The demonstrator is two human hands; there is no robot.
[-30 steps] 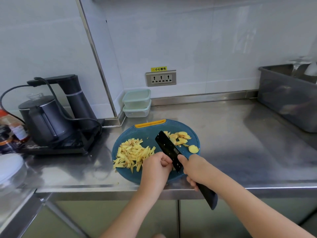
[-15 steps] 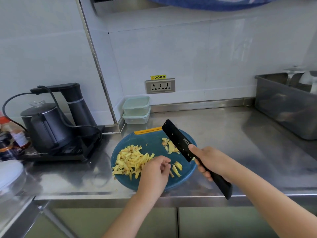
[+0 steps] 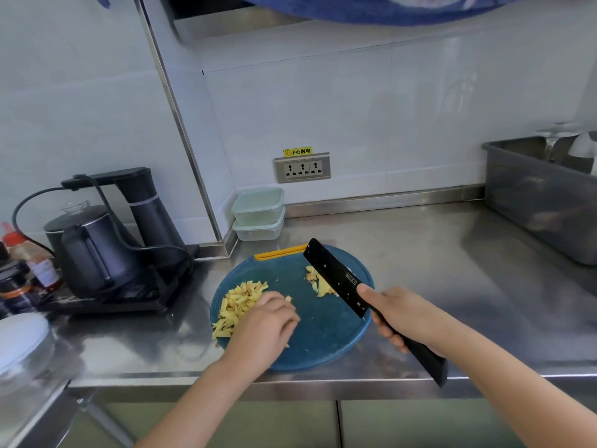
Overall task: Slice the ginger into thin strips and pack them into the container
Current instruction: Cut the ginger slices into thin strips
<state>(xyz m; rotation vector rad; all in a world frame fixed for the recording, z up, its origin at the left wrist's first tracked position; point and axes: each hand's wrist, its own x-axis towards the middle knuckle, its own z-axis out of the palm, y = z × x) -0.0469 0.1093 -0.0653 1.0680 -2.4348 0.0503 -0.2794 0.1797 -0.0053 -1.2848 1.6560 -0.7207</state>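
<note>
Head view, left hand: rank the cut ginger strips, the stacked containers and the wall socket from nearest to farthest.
1. Cut ginger strips: on the board, right at the left hand.
2. Stacked containers: behind the board, at the foot of the wall.
3. Wall socket: higher up, above the containers.

The cutting board is sitting on the counter, cut strips lying at its nine o'clock, uncut pieces at one beside the knife. Stacked containers are standing at the board's eleven, the kettle at ten, the bin at two
</note>
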